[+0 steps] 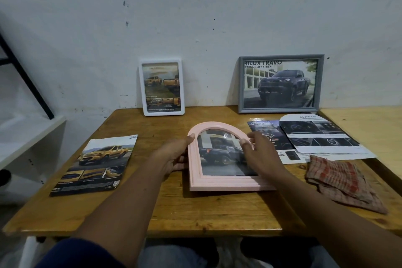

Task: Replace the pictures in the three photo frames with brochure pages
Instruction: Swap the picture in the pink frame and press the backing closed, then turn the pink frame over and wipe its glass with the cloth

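A pink arched photo frame (226, 184) with a dark truck picture behind its glass is in the middle of the wooden table (195, 211). My left hand (176, 154) grips its left edge. My right hand (261, 154) holds its right side, fingers over the arch. A white frame (162, 113) showing yellow trucks leans on the wall at the back left. At the back right a grey frame (280, 110) with a dark pickup picture leans there too. A brochure page (95, 165) with a yellow truck lies on the left. Cut brochure pages (322, 137) lie on the right.
A checked red-and-beige cloth (341, 183) lies crumpled at the right front of the table. A second, lighter table (369, 124) adjoins on the right. A white shelf (26, 137) stands to the left, with a black bar slanting above it.
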The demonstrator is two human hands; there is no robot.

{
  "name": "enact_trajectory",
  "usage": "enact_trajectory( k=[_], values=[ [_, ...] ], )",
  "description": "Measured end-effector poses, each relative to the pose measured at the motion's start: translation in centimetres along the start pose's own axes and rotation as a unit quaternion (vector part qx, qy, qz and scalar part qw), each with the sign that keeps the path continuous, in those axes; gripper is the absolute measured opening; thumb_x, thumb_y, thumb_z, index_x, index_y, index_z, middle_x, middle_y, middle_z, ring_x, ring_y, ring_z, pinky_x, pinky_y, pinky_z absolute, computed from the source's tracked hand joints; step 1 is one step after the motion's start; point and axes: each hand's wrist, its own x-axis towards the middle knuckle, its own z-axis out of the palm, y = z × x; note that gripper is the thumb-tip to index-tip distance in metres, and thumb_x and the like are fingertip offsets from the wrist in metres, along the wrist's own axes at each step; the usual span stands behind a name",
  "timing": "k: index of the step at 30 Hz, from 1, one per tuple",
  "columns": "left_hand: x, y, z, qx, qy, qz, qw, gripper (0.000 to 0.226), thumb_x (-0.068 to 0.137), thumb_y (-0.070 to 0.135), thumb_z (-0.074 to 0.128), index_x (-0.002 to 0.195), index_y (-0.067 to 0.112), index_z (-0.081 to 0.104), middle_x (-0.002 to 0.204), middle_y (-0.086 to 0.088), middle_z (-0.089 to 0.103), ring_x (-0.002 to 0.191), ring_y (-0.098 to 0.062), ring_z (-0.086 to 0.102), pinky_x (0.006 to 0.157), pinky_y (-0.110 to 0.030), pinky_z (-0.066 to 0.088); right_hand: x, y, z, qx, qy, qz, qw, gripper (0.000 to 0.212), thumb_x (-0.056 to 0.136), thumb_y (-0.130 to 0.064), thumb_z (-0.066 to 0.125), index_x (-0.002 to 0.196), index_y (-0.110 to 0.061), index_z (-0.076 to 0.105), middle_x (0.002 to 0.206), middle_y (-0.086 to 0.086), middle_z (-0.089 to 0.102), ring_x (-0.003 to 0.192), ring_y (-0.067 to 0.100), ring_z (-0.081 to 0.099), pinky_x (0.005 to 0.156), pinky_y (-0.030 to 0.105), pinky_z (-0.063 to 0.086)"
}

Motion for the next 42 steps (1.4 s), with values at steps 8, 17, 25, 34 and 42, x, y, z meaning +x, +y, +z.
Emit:
enact_trajectory(
  k=[8,17,25,34,42],
  values=[
    [2.5,-1.3,1.9,0.374,0.193,0.14,0.896,0.045,0.102,0.056,0.044,0.098,0.016,0.064,0.086,-0.003,0.066,0.077,-0.021,0.067,0.077,-0.041,0.061,-0.4,0.3,0.3,-0.098,-0.011,-0.018,0.995,0.039,0.1,-0.041,0.048,0.133,-0.021,0.052,0.136,0.006,0.051,0.125,0.026,0.048,0.103,0.049,0.041],
    [3.1,-1.9,1.8,0.445,0.198,0.176,0.855,0.036,0.103,0.045,0.047,0.119,0.015,0.06,0.098,-0.002,0.062,0.083,-0.018,0.063,0.069,-0.034,0.057,-0.8,0.2,0.3,-0.121,-0.013,-0.031,0.992,0.038,0.1,-0.041,0.046,0.133,-0.021,0.05,0.138,0.006,0.047,0.128,0.026,0.043,0.104,0.048,0.036],
    [1.3,-2.9,2.7,0.532,0.173,0.247,0.791,0.048,0.102,0.037,0.05,0.146,0.017,0.046,0.146,-0.008,0.045,0.133,-0.027,0.042,0.105,-0.044,0.046,-1.2,-0.3,0.1,-0.19,-0.034,-0.054,0.98,0.044,0.099,-0.039,0.046,0.139,-0.021,0.049,0.142,0.007,0.044,0.131,0.026,0.041,0.106,0.046,0.035],
    [-1.2,-4.6,4.8,0.563,0.078,0.285,0.772,0.072,0.103,0.059,0.034,0.162,0.022,0.015,0.171,-0.007,0.002,0.157,-0.03,-0.005,0.125,-0.05,0.003,-3.2,0.1,-2.2,-0.2,-0.085,-0.051,0.975,0.044,0.1,-0.04,0.045,0.14,-0.022,0.048,0.149,0.006,0.043,0.136,0.028,0.037,0.109,0.051,0.032],
    [-4.9,-4.4,14.4,0.583,-0.05,0.382,0.715,0.072,0.104,0.06,0.03,0.163,0.024,0.011,0.171,-0.004,-0.005,0.156,-0.026,-0.011,0.126,-0.05,-0.001,-4.6,5.7,-9.7,-0.25,-0.057,-0.017,0.967,0.052,0.096,-0.042,0.051,0.144,-0.023,0.044,0.155,0.004,0.038,0.143,0.026,0.033,0.114,0.052,0.032]
  ],
)
